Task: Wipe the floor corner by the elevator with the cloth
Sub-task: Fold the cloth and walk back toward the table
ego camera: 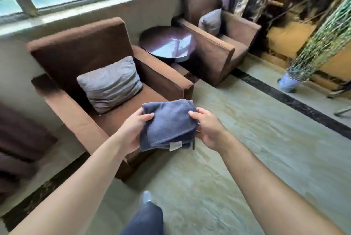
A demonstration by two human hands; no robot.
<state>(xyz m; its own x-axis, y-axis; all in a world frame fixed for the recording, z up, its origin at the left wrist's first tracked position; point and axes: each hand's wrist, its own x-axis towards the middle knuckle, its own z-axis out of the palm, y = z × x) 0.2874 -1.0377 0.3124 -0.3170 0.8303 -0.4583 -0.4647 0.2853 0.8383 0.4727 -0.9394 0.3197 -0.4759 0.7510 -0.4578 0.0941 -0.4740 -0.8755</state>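
Note:
A folded dark blue cloth (169,125) with a small white label on its near edge is held in the air in front of me, over the edge of a brown armchair. My left hand (133,130) grips its left side with the thumb on top. My right hand (208,128) grips its right side the same way. No elevator or floor corner can be made out in this view.
Two brown armchairs (79,45) (216,52), each with a grey cushion, flank a round dark side table (167,45) under a window. Pale tiled floor (237,149) with a dark border strip spreads to the right. A potted plant (288,83) stands at the far right.

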